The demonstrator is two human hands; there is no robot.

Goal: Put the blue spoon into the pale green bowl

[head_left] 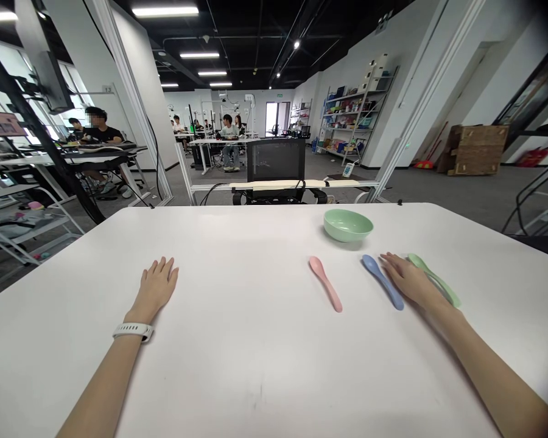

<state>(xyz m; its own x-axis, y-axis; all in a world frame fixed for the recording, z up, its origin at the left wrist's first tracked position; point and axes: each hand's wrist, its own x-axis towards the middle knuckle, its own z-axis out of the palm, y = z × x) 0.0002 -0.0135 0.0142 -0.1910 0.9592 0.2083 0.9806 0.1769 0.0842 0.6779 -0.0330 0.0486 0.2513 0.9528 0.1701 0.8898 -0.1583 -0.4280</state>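
My left hand point(156, 286) lies flat and empty on the white table point(237, 365), with a white wristband point(133, 331) on its wrist. My right hand point(408, 281) rests palm down farther right, its fingertips close to a blue plastic spoon point(383, 283). The hand's outer edge overlaps a light green plastic spoon point(441, 285), hiding part of it. A pink plastic spoon point(325, 283) lies left of the blue one. Behind these spoons stands a pale green bowl point(347, 225), with its inside partly visible.
Beyond the table's far edge stand a black monitor point(276, 160) and a cream-coloured bar point(292, 184). A metal shelf point(356, 118) holding several items stands at the back. A wooden crate point(474, 149) sits right. Several people sit at desks farther off.
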